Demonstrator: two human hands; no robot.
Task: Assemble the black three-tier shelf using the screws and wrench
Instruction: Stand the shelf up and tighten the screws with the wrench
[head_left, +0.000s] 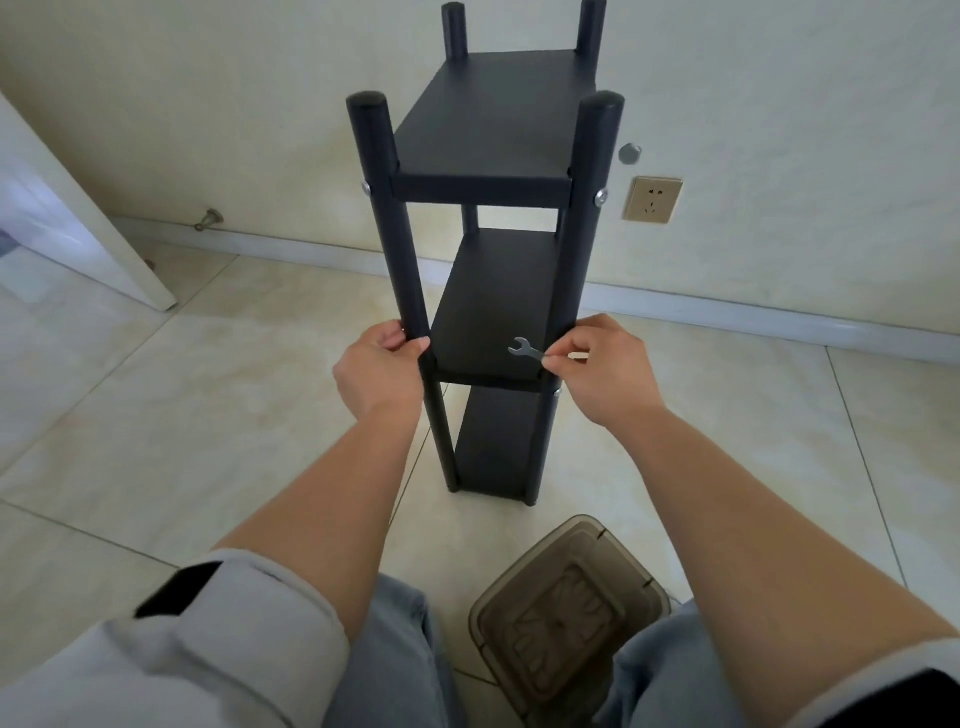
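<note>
The black three-tier shelf (483, 156) stands upright on the tiled floor in front of me, with four round posts and three boards. Silver screw heads (601, 196) show on the near posts at the top tier. My left hand (382, 369) grips the near left post at the middle board. My right hand (597, 364) is at the near right post at the same height and pinches a small silver wrench (525, 349), whose open jaw points left over the middle board.
A brown translucent plastic stool (566, 608) sits between my knees, close to the shelf's feet. The wall behind holds a socket (652, 199) and a round cap (628, 154). An open white door (78, 218) stands at the left, with a doorstop (208, 218) by the baseboard.
</note>
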